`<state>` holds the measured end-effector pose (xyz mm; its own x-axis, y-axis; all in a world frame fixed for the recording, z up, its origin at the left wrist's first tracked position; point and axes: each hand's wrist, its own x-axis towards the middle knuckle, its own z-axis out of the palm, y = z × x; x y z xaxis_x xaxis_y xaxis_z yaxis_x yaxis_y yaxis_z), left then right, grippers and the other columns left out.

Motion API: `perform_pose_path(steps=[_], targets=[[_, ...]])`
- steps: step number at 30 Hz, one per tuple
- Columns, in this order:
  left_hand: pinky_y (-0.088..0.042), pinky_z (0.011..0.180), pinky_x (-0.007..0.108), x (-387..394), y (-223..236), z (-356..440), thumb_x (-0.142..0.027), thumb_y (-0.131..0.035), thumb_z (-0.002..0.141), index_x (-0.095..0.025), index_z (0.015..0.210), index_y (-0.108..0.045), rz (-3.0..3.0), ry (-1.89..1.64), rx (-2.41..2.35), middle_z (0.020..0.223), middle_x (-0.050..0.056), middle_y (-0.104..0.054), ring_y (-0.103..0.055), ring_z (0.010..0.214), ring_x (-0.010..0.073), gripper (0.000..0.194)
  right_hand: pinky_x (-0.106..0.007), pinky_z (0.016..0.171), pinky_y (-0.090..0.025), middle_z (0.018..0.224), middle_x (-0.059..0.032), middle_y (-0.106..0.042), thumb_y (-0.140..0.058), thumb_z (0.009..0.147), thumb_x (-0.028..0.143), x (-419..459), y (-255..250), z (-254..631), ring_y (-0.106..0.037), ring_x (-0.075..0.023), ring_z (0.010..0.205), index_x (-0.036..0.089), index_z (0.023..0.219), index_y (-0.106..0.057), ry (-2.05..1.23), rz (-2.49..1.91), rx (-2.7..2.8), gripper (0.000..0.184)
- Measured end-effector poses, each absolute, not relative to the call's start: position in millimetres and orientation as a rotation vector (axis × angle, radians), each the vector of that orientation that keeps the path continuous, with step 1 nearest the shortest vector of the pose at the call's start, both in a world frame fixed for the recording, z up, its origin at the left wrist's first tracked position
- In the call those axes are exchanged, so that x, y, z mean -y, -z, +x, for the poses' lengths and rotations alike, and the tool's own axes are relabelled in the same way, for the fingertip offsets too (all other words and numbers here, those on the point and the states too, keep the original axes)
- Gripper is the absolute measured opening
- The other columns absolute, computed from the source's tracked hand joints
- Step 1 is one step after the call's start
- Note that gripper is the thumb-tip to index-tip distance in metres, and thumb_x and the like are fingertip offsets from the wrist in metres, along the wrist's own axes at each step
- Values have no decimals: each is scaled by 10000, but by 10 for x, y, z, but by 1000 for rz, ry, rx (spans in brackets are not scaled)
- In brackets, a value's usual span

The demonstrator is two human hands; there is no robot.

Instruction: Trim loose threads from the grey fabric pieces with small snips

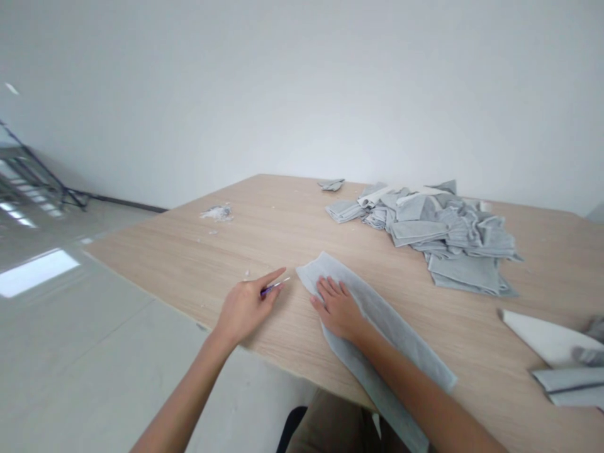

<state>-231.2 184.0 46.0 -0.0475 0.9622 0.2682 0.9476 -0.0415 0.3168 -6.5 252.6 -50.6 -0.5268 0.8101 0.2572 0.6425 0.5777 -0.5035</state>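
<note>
My left hand [248,306] is above the table, closed round a small purple tool [268,289] with a thin, pale tip that points right. The exact kind of tool is too small to make out. To the right, my right hand [337,306] lies flat with spread fingers on a long piece of grey cloth [396,327]. The cloth stretches from the table's middle toward my lap, and its near end hangs over the edge. My forearm hides part of it. A short gap separates the tool's tip from the cloth's far corner.
On the wooden table [264,233], a heap of folded grey cloths [425,233] lies at the back right. One small cloth [331,184] sits apart near the wall. Pale scraps [218,212] are piled at the left. More cloth pieces [573,384] lie at the right edge.
</note>
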Motion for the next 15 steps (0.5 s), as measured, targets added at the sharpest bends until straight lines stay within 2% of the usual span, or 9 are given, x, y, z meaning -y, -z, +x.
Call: perform_pose_path(steps=[5, 10, 15], targets=[[-466, 731, 281, -1658, -349, -2072, -471, -475, 972, -292, 1343, -647, 2087, -670, -1920, 967, 48, -781, -675, 757, 192, 447, -552, 1219, -207, 1572, -136, -412, -315, 1046, 394, -2524, 549, 152, -313, -316, 1499, 136, 1500, -456, -230, -1301, 2379, 540], [-453, 689, 275, -1584, -265, -1752, -417, -482, 971, -270, 1395, -599, 2092, -639, -1805, 806, 20, -758, -657, 689, 190, 464, -577, 1206, -220, 1568, -154, -416, -371, 1021, 304, -2514, 580, 501, -332, -353, 1484, 124, 1495, -465, -197, -1410, 2287, 515], [-480, 755, 286, -1562, -256, -1372, -362, -478, 967, -288, 1381, -612, 2148, -613, -1701, 905, 38, -781, -704, 802, 214, 442, -584, 1203, -218, 1564, -171, -421, -397, 1007, 281, -2447, 573, 672, -320, -364, 1488, 119, 1470, -493, -244, -1459, 2197, 500]])
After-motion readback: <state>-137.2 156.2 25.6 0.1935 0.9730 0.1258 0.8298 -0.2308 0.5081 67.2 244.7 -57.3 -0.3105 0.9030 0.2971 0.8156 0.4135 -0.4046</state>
